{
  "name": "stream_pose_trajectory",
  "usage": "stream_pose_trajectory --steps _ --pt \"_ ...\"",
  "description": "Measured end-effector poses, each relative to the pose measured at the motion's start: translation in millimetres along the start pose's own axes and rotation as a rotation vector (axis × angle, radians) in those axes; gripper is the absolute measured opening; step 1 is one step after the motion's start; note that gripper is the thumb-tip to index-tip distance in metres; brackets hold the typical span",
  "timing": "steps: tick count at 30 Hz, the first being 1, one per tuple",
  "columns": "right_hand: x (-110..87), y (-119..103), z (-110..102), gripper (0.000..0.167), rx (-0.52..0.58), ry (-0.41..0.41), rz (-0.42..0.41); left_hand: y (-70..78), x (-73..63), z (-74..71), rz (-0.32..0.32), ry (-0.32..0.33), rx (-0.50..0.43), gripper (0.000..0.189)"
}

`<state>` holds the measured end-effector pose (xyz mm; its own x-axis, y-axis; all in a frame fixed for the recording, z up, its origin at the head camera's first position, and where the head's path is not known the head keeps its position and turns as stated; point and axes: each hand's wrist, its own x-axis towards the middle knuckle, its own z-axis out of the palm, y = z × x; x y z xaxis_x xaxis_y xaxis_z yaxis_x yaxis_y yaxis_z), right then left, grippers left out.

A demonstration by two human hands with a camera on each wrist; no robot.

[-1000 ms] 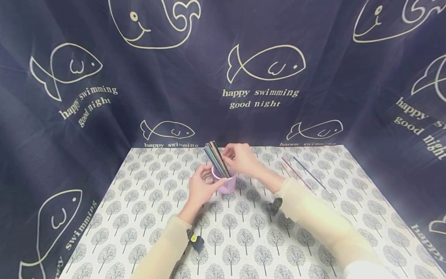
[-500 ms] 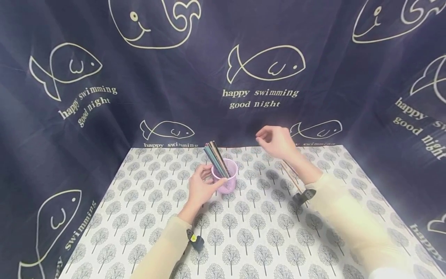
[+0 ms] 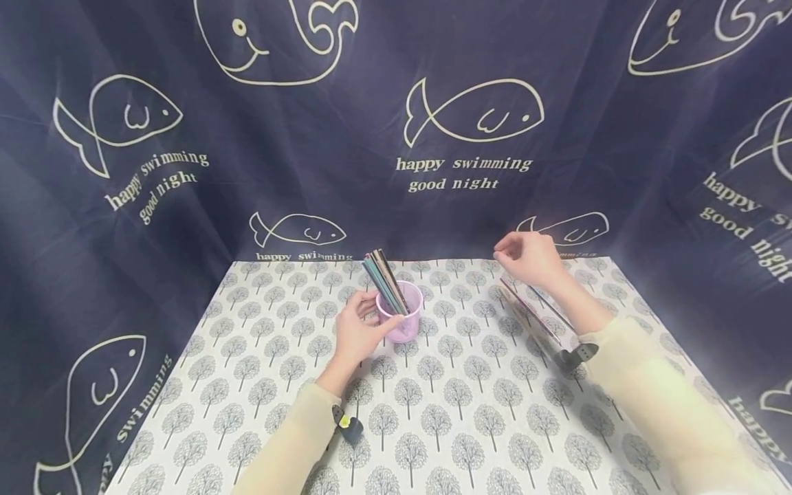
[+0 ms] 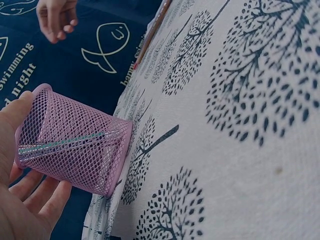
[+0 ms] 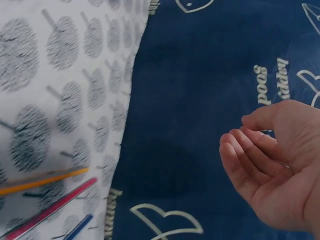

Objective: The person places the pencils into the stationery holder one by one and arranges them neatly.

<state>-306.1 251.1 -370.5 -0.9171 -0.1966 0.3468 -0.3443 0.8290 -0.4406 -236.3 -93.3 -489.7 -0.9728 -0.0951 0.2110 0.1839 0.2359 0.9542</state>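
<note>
Centrally, a pink mesh cup (image 3: 406, 332) of sticks (image 3: 384, 282) stands on tree-print cloth (image 3: 458, 371), rim gripped by the left hand (image 3: 357, 330). The right hand (image 3: 529, 258), loosely curled, empty, hovers near loose sticks (image 5: 50, 209), likely light, stiff, best pinched mid-length.

The round pink mesh cup (image 3: 406, 331) stands on the tree-patterned, cloth-covered surface (image 3: 433, 440), with a bunch of thin teal, tan and black sticks (image 3: 385, 282) in it, leaning left and back, and the left hand (image 3: 357, 332) around its left side. Well to the right, side by side, lie a thin orange stick (image 5: 45, 181), a thin red stick (image 5: 52, 207) and a thin blue stick (image 5: 80, 226), from left to right. The right hand (image 3: 530, 258) is up in the air near their far ends, and the dark blue cloth curtain (image 3: 334, 172) hangs behind everything.
</note>
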Motion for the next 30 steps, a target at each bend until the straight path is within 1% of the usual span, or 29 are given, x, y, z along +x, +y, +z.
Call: stream_pose_trajectory --steps 5,13,15,18,20,24,27,30 --pt "-14.1 20.2 6.3 0.014 -0.039 -0.034 -0.003 -0.2 -0.7 0.3 0.005 -0.003 0.001 0.064" --pt "-41.7 56.4 29.2 0.018 -0.094 -0.131 0.017 -0.7 -0.1 1.9 0.001 -0.009 -0.015 0.064" --pt "-48.6 60.9 33.4 0.017 -0.098 -0.151 0.022 -1.1 0.0 1.8 0.005 -0.01 -0.018 0.064" --pt "-56.6 61.8 38.7 0.017 -0.105 -0.177 0.04 -1.8 0.7 0.6 0.015 -0.01 -0.011 0.063" --pt "-59.6 62.6 43.0 0.017 -0.121 -0.187 0.059 -2.0 1.3 -0.6 0.02 -0.008 -0.005 0.063" --pt "-63.9 68.3 54.2 0.021 -0.131 -0.242 0.103 -2.3 2.7 -2.3 0.025 -0.002 0.005 0.063" --pt "-67.6 73.3 60.2 0.021 -0.128 -0.27 0.113 -2.3 2.6 -2.0 0.026 0.001 0.003 0.063" --pt "-70.6 77.7 63.6 0.018 -0.139 -0.265 0.126 -2.4 1.8 -0.3 0.026 -0.003 -0.005 0.063"
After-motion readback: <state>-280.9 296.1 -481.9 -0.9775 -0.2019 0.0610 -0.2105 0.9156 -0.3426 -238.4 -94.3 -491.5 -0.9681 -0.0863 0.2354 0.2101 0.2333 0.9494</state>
